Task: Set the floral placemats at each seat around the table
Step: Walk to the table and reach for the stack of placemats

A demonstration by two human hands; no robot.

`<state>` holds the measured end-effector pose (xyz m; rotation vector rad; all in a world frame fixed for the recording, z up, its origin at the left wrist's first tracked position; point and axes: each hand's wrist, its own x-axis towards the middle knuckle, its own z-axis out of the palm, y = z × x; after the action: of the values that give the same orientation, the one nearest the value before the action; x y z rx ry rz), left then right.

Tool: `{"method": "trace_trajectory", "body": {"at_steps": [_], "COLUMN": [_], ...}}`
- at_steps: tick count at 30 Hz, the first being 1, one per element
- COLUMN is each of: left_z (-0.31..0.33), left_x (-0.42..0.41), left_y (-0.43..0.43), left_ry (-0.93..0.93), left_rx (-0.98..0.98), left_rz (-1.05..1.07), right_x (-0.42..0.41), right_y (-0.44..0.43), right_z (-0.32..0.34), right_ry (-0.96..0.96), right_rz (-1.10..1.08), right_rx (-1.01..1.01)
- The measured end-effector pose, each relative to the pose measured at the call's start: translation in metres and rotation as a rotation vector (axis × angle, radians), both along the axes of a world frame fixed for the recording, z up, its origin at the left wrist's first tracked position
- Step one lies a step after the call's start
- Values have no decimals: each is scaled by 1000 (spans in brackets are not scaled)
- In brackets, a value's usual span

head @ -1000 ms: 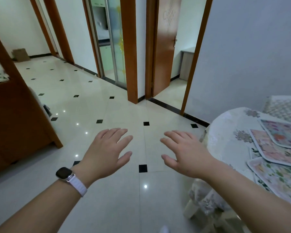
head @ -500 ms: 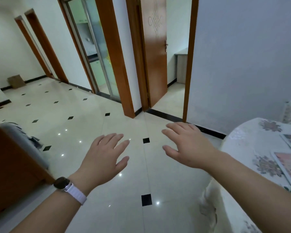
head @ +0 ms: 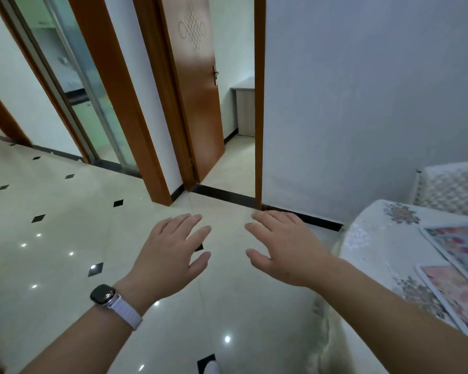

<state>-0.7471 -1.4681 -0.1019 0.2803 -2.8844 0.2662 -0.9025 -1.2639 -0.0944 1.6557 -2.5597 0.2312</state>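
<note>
We record the left hand [head: 170, 255] at centre frame, palm down, fingers spread and slack, gripping nothing; a black smartwatch on a pale lilac strap [head: 111, 302] sits on its wrist. Under it runs the glossy cream tiled floor with small black diamond insets [head: 52, 238], bare and wide to the left as far as the sliding glass door in an orange-brown wooden frame [head: 73, 85]. Just right of that, an orange-brown wooden door with a carved knot motif [head: 197, 85] stands ajar onto a further room.

The right hand [head: 284, 252] hovers beside the left, apart from it, likewise palm down, fingers loose and empty. Its forearm passes over the near rim of the round surface covered in a white embroidered cloth [head: 370, 249], whose curved edge lies just right of the hand.

The floral placemats [head: 459, 265] lie on that surface at the far right, well clear of both hands. We count at least two, rectangular with rounded corners and pale borders, printed in pink, red and green blossoms; the nearer one is pinker. They sit side by side and run off the frame edge, so their full number cannot be told. Behind the surface stands a chair back in a white quilted cover [head: 451, 187], close to the grey-blue wall [head: 376, 90].
</note>
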Motion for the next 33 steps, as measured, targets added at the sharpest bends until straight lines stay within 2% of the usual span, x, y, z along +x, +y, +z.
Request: {"method": "trace_trajectory", "body": {"at_steps": [9,15,24,33], "left_z": [-22,-18,-30,-44], "left_x": [-144,-242,-380,-526], "left_y": [-136,-188,-174,-127], "left_ry": [6,29,-22,-109], "left_rx": [100,107,79,70], "left_rz": [-165,-302,-561,-669], "right_x": [-111,-168,-244,-371], "right_y": [-103,-144,-112,-63], "right_z": [-13,-2,-21,-56], "right_ry": [-5,56,12,-71], "right_rz": [-216,-365,-595,-705], "right_rx": [86,37,26,-18]}}
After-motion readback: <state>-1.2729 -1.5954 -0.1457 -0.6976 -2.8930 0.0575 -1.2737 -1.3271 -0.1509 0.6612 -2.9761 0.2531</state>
